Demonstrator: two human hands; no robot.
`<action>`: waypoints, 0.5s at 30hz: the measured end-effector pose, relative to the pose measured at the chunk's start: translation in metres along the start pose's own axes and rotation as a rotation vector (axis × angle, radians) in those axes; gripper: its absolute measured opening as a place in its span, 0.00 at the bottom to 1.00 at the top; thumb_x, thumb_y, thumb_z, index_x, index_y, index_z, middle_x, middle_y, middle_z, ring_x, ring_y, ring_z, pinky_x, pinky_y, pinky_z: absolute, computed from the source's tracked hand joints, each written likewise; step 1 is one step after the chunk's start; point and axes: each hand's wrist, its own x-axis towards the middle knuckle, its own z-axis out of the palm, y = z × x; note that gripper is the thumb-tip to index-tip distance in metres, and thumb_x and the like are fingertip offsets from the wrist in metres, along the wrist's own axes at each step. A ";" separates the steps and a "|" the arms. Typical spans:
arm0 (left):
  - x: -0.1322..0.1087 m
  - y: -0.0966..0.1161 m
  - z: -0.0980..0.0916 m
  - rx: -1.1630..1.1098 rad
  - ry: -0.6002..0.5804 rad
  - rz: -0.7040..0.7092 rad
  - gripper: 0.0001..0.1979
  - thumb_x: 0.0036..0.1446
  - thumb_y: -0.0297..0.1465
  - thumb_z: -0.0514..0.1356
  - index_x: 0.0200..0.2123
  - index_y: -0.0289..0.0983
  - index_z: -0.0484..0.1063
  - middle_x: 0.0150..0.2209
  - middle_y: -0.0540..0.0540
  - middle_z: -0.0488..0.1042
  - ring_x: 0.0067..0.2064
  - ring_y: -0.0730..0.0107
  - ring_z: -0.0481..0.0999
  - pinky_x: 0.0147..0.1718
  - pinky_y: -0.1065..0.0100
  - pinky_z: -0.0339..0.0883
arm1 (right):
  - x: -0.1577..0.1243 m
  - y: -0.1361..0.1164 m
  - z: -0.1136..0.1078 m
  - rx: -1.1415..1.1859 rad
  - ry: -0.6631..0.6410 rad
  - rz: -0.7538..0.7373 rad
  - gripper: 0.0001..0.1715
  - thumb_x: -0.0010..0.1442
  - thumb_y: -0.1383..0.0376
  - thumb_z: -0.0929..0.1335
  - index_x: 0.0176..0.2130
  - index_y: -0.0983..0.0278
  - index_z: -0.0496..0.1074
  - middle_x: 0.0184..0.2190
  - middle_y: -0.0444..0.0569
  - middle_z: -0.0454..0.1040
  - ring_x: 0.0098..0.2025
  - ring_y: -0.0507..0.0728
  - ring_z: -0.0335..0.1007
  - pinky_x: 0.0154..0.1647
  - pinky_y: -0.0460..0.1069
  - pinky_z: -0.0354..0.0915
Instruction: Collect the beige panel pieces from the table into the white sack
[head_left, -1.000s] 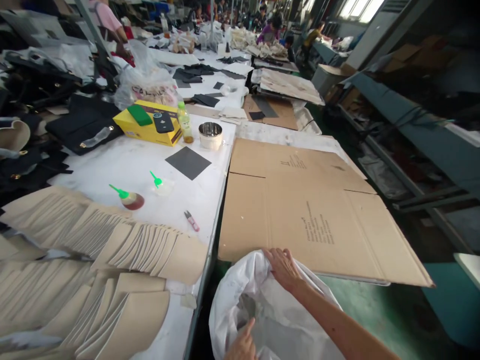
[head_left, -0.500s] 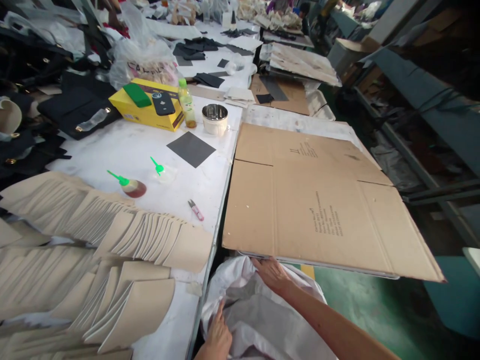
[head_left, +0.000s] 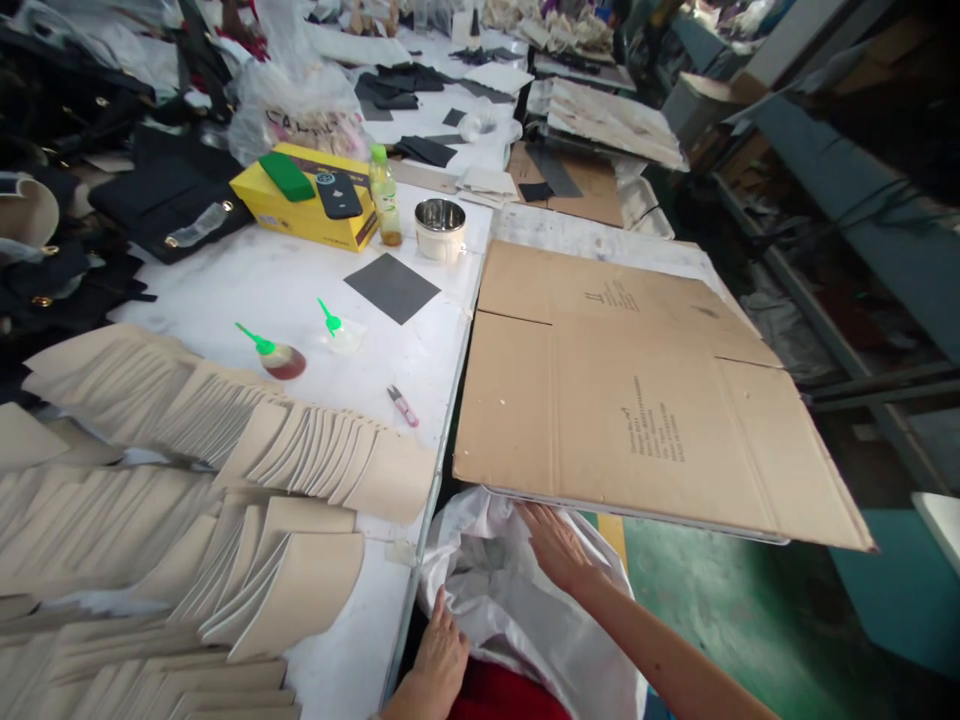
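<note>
A white plastic bag hangs in the gap between the white table and the flattened cardboard. My right hand reaches into the bag's far rim just under the cardboard's near edge, fingers stretched along the plastic. My left hand lies on the bag's near left rim beside the table edge, fingers together and pressed flat on the plastic. Something red shows below the bag at the bottom of the view.
Flattened cardboard covers the right table. Overlapping beige pieces fill the near left. Two green-nozzle glue bottles, pink snips, a dark square, metal cup, small bottle and yellow box sit farther back.
The bag's mouth has sunk lower and narrowed. My left hand has moved from inside the bag onto its near rim; my right hand has slid under the cardboard edge. Red now shows below.
</note>
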 end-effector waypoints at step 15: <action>-0.018 -0.001 -0.042 -0.200 0.001 -0.179 0.12 0.54 0.26 0.57 0.39 0.37 0.79 0.39 0.37 0.79 0.43 0.52 0.78 0.43 0.58 0.71 | -0.004 -0.076 -0.024 0.577 0.070 -0.050 0.21 0.62 0.64 0.57 0.51 0.60 0.69 0.44 0.53 0.74 0.43 0.60 0.73 0.45 0.55 0.71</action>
